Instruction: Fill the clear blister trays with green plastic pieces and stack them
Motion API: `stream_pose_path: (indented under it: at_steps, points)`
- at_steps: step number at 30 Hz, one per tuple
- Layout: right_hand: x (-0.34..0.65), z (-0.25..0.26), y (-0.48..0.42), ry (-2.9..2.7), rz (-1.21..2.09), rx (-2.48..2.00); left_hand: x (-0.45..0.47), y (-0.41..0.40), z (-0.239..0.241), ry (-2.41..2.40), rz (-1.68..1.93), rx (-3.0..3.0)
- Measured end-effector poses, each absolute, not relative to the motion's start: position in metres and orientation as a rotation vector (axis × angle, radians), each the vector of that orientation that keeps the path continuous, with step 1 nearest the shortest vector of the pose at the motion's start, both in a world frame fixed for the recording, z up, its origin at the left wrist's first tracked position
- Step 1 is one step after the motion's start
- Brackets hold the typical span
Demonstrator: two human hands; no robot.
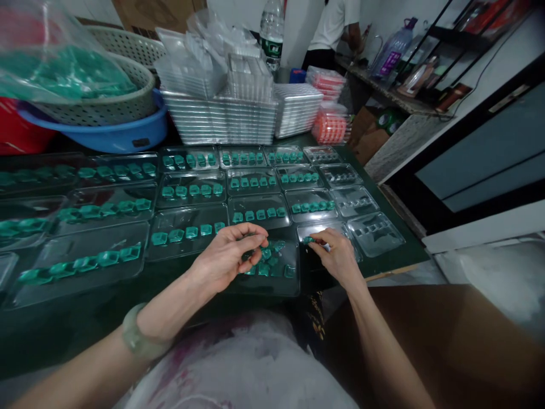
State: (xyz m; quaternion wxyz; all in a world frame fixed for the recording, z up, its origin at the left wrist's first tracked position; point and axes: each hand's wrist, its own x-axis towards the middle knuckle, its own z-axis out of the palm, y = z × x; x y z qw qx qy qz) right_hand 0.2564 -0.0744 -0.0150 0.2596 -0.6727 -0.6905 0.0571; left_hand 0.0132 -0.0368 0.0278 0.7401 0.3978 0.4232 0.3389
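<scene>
My right hand [338, 253] is closed in a pinch on a small green translucent piece [307, 240], over the left end of a clear plastic tray [301, 230]. My left hand [232, 250] hovers with thumb and fingertips pressed together; what they hold, if anything, is too small to make out. Beneath its fingertips, loose green pieces [264, 268] lie in another clear tray [281, 288]. Just behind my hands, a tray [293, 197] carries a row of green pieces [313, 207].
Rows of clear trays with green pieces [102, 259] cover the dark green table [170, 284]. At the right end, a tray [389, 230] shows only its moulded pockets. Behind stand stacked clear plastic trays [221, 122], a blue basin [123, 136] and orange-red packs [330, 128]. Another person [336, 25] stands farther back.
</scene>
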Motion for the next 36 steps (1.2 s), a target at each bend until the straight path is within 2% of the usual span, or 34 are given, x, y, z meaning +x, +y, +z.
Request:
stream_pose_path:
  at_steps: [9,16,23,36]
  points:
    - [0.252,-0.011,-0.071,-2.058,0.013,-1.881,-0.016,-0.027,0.031,1.011,0.856,0.831]
    - [0.263,-0.004,-0.072,-1.806,0.336,-1.695,-0.005,-0.039,0.029,0.958,0.803,0.79]
    - [0.218,0.021,-0.098,-1.614,0.621,-1.406,0.04,-0.061,0.029,0.807,0.594,0.792]
    - [0.196,0.018,-0.111,-1.574,0.741,-1.286,0.044,-0.068,0.013,0.868,0.637,0.905]
